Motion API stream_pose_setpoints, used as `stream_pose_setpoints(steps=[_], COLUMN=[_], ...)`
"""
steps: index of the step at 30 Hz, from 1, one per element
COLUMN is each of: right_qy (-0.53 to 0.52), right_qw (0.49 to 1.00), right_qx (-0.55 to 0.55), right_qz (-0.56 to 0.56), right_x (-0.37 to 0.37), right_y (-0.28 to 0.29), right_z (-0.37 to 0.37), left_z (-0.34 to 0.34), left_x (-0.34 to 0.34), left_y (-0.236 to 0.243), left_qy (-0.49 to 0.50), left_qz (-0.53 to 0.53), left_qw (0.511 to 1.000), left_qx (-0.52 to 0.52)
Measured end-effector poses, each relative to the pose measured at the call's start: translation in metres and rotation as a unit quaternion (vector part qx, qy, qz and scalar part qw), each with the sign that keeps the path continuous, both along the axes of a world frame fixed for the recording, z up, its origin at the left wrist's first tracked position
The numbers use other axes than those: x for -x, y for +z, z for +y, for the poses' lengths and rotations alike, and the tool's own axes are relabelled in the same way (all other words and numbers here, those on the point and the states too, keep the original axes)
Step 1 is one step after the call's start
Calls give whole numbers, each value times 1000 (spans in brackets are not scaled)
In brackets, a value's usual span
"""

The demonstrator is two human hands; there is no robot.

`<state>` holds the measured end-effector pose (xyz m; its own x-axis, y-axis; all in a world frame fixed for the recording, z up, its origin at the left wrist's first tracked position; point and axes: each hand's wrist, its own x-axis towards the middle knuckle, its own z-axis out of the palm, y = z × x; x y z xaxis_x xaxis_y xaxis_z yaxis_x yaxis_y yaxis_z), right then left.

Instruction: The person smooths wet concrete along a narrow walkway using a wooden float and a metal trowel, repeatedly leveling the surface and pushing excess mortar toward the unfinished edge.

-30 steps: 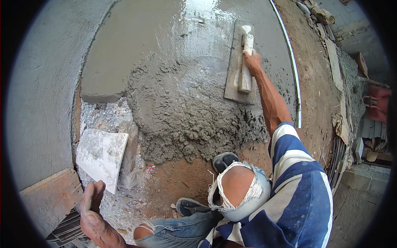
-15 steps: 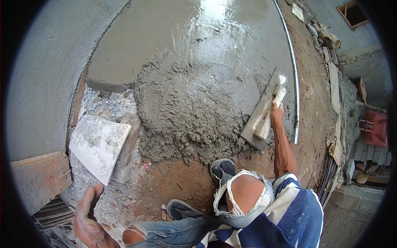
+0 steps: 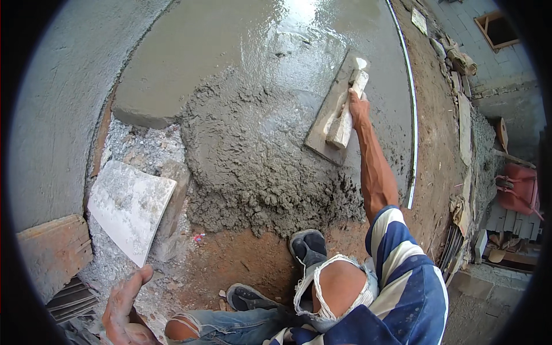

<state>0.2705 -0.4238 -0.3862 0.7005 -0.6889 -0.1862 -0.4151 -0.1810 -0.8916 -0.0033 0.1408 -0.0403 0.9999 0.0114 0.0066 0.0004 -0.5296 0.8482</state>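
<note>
Ground: A bed of wet concrete (image 3: 190,52) filled the upper middle, smooth and shining at the far end, where glare washed out the detail and the frame cut it off.
Near edge: Here it turned rough, a lumpy heap (image 3: 247,172) slumping onto reddish soil beside the front shoe (image 3: 307,247).
Borders: A grey surface (image 3: 63,115) ran down the left, a thin white strip (image 3: 411,115) down the right, with bare earth (image 3: 437,115) beyond.
Hand float: And there was the hand float (image 3: 319,131), tilted across the view, lying on the concrete right of the heap; its underside was out of sight.
Right hand: The right hand (image 3: 359,109) had its grip wrapped around the float's pale handle (image 3: 340,131), arm stretched forward, the fingers partly hidden.
Left hand: Way over at lower left, the left hand (image 3: 123,305) was empty and unclenched, well apart from the right, its wrist lost behind the bottom edge.
White slab: Its fingertips came right up by the corner of a white slab (image 3: 129,201); whether they touched, one could not tell. That slab leaned against a rough block (image 3: 172,213), partly covering it.
Far right: A red object (image 3: 517,187), perhaps a barrow, sat among clutter, bent and dimmed by the lens rim.
</note>
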Motion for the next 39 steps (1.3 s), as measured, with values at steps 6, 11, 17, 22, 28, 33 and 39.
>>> stream_pose_setpoints(steps=[6, 11, 17, 22, 28, 33, 39], right_qy=[42, 112, 186, 349, 297, 189, 86], right_qw=[998, 993, 980, 924, 937, 952, 965], right_qx=[-43, -36, -71, 152, 185, 240, 235], right_qz=[-15, -19, -18, -20, 10, 22, 72], right_x=[-54, -81, -84, -54, -97, -116, -46], right_y=[14, 35, 49, 54, 61, 52, 42], right_z=[71, 135, 194, 251, 200, 112, 9], left_z=[-1, -4, -6, -15, -10, -9, -13], left_x=[-2, -13, -13, -21, -16, -10, -10], left_y=[-8, -3, 0, 3, 3, 5, 5], left_qy=[10, -24, -13, 9, 0, 38, 33], left_qz=[17, 21, 34, 14, 18, 4, -2], left_qw=[1000, 999, 999, 998, 994, 996, 995], left_qx=[7, -12, -19, -67, -105, -86, -90])
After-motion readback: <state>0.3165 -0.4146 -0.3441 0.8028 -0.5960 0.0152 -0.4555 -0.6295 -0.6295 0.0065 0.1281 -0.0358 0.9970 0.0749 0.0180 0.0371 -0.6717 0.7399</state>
